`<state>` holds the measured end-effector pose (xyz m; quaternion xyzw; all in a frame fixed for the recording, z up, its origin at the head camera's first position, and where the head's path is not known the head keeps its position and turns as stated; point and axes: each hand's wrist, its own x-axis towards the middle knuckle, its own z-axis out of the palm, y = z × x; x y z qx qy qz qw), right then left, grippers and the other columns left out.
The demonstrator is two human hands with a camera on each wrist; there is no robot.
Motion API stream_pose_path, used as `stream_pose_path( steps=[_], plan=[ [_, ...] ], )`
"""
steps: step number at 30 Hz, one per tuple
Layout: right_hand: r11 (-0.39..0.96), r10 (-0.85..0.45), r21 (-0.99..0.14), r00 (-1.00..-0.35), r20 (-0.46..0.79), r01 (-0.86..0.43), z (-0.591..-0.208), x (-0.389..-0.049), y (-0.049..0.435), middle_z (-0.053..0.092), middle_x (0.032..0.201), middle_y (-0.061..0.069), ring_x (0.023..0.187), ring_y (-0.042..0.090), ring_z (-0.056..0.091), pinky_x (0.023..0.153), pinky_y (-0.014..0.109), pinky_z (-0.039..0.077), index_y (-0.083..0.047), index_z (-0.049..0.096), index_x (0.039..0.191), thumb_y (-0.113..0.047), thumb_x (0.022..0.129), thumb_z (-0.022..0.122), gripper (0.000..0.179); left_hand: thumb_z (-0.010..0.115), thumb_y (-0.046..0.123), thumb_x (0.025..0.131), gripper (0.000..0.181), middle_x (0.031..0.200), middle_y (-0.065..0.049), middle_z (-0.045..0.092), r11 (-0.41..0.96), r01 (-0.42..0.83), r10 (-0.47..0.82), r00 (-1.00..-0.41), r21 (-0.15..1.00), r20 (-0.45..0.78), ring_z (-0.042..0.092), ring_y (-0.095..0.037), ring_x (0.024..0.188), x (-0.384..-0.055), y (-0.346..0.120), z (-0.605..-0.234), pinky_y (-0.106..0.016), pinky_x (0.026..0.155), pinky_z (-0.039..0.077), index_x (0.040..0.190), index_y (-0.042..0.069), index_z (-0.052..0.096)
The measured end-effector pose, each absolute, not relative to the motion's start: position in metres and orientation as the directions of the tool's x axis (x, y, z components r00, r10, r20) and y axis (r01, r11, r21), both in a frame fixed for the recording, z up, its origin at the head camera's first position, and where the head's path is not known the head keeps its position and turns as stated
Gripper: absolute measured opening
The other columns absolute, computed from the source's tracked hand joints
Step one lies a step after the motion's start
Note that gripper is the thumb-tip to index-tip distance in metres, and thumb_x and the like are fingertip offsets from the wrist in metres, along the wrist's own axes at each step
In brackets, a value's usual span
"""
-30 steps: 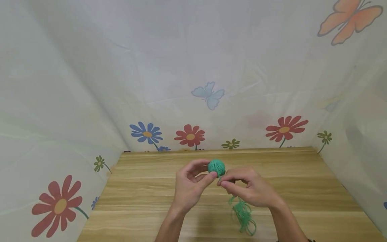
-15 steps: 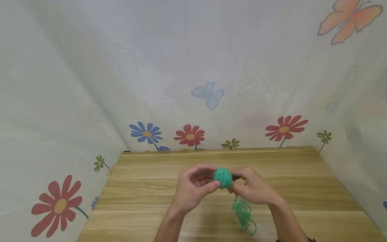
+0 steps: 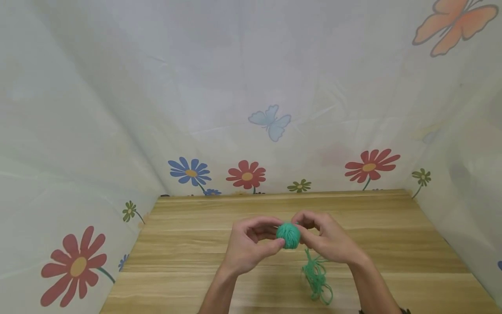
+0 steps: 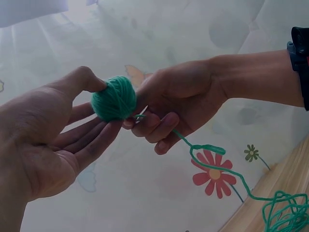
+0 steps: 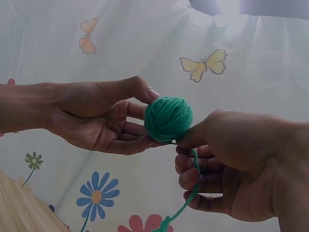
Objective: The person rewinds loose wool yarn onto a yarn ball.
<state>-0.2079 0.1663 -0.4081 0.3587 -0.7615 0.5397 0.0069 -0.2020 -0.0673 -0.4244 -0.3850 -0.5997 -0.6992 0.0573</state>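
Observation:
A small ball of green yarn (image 3: 288, 236) is held up over the wooden table by my left hand (image 3: 251, 248), thumb on the near side and fingers behind. Close at the ball's right side, my right hand (image 3: 329, 237) pinches the yarn strand between thumb and forefinger. In the left wrist view the strand (image 4: 181, 137) runs out from under the right fingers and down to a loose tangle of green yarn (image 4: 286, 212). That same tangle (image 3: 315, 277) lies on the table below the right hand in the head view.
The wooden table (image 3: 188, 244) is bordered at the back and sides by a pale curtain (image 3: 219, 87) printed with flowers and butterflies. A dark band (image 4: 300, 63) circles the right wrist.
The right hand has moved from below the ball's near side round to its upper right, taking the strand along. The ball has shifted slightly right and nearer, still in the left hand.

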Motion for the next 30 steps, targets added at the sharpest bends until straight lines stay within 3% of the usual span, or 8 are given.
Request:
stream_pose_path(
  steps=[7, 11, 19, 25, 30],
  plan=[
    [0.138, -0.462, -0.838, -0.783, 0.417, -0.528, -0.407, -0.208, 0.169, 0.058, 0.076, 0.002, 0.062, 0.016, 0.053, 0.049, 0.025, 0.050, -0.010, 0.065, 0.099, -0.004, 0.106, 0.056, 0.013, 0.076, -0.006, 0.084, 0.031, 0.105, -0.026, 0.074, -0.213, 0.534, 0.420, -0.707, 0.818, 0.570, 0.074, -0.028, 0.089, -0.201, -0.065, -0.424, -0.046, 0.077, 0.065, 0.115, -0.010, 0.072],
    [0.099, -0.437, -0.830, -0.774, 0.459, -0.548, -0.406, -0.208, 0.169, 0.053, 0.072, 0.003, 0.060, 0.014, 0.049, 0.046, 0.027, 0.046, -0.005, 0.065, 0.099, 0.000, 0.105, 0.055, 0.013, 0.076, -0.010, 0.083, 0.031, 0.104, -0.024, 0.076, -0.144, 0.529, 0.429, -0.728, 0.836, 0.535, 0.075, -0.025, 0.085, -0.197, -0.063, -0.420, -0.045, 0.077, 0.065, 0.114, -0.008, 0.074],
    [0.002, -0.442, -0.765, -0.687, 0.577, -0.644, -0.404, -0.204, 0.167, 0.054, 0.073, 0.003, 0.060, 0.014, 0.050, 0.046, 0.032, 0.046, -0.004, 0.068, 0.098, 0.012, 0.100, 0.055, 0.021, 0.080, -0.007, 0.083, 0.029, 0.104, -0.017, 0.078, -0.082, 0.486, 0.367, -0.797, 0.870, 0.480, 0.075, -0.026, 0.091, -0.197, -0.061, -0.418, -0.041, 0.078, 0.065, 0.112, -0.004, 0.076],
    [-0.026, -0.501, -0.690, -0.588, 0.635, -0.723, -0.406, -0.205, 0.165, 0.057, 0.070, 0.002, 0.059, 0.011, 0.052, 0.047, 0.025, 0.049, -0.006, 0.072, 0.100, 0.021, 0.093, 0.058, 0.032, 0.082, 0.003, 0.086, 0.029, 0.109, -0.013, 0.077, -0.103, 0.489, 0.295, -0.817, 0.866, 0.496, 0.073, -0.029, 0.098, -0.203, -0.063, -0.426, -0.043, 0.080, 0.064, 0.114, 0.000, 0.076],
    [-0.033, -0.565, -0.655, -0.527, 0.635, -0.755, -0.407, -0.206, 0.163, 0.058, 0.069, -0.001, 0.060, 0.008, 0.053, 0.049, 0.023, 0.050, -0.012, 0.073, 0.101, 0.019, 0.092, 0.061, 0.035, 0.082, 0.005, 0.086, 0.030, 0.109, -0.013, 0.077, -0.117, 0.489, 0.222, -0.835, 0.864, 0.503, 0.073, -0.029, 0.097, -0.203, -0.064, -0.425, -0.045, 0.082, 0.064, 0.115, 0.000, 0.075]
  ],
)
